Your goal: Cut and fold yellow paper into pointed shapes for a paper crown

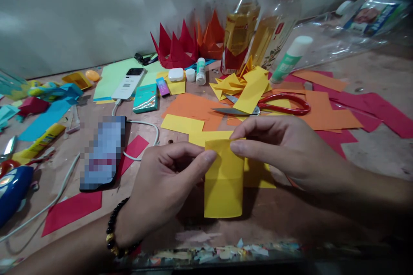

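Observation:
A strip of yellow paper (223,193) with a crease across its middle hangs between my two hands, near the table's front edge. My left hand (171,176) pinches its upper left side between thumb and fingers. At the upper right corner, my right hand (280,150) grips it the same way. More yellow paper (262,175) lies behind and below the strip, partly hidden by it. Just beyond my right hand are red-handled scissors (285,102), with a loose yellow strip (253,92) across them. Folded yellow paper pieces (226,86) are heaped beside the blades.
A phone (105,154) on a white cable lies left of my left hand. Orange sheets (190,105), red paper (380,109), a glue stick (292,58) and bottles (240,30) stand or lie behind. Red (176,45) and orange (211,36) pointed paper crowns stand by the wall.

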### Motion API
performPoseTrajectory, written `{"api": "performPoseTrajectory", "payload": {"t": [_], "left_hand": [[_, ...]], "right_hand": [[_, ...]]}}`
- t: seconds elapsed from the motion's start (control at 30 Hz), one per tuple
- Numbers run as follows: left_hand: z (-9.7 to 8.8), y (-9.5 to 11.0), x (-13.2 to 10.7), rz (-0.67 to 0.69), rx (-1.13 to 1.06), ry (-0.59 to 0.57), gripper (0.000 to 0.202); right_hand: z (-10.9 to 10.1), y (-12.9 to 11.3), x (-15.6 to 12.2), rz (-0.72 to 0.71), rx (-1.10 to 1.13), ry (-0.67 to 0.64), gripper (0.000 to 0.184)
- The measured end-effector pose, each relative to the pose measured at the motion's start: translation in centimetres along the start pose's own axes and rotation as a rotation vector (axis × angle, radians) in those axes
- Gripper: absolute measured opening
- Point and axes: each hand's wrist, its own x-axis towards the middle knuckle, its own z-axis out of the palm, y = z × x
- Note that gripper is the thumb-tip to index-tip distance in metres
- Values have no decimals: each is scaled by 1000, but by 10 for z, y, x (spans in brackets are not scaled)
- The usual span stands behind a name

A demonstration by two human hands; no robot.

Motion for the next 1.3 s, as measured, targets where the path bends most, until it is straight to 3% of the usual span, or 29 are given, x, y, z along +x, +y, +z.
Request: {"api": "performPoseTrajectory", "payload": {"t": [0.33,0.5,0.77,0.9,1.0,1.07,1.13,1.2,1.3], "left_hand": [[-5,-4,5,0,34,-10,18],[-3,-4,9,-22,37,44,20],[-6,-2,9,-57,5,115,19],[-7,-4,8,-136,-133,-52,11],[-5,-3,8,-93,-57,-213,7],[-5,-2,8,-59,35,-238,8],[-8,-3,12,-39,87,-161,14],[-13,-5,18,-25,72,8,16],[-24,-8,31,-10,-104,242,23]], "right_hand": [[-2,3,5,-23,-6,-34,14],[-4,4,5,12,-166,-152,35],[-2,2,3,43,-291,-291,47],[0,4,0,52,-331,-412,50],[1,10,-3,53,-416,-532,48],[0,13,-4,49,-466,-568,47],[-1,13,-5,39,-489,-586,44],[-1,8,-7,43,-487,-609,36],[1,-2,-10,46,-489,-777,24]]}}
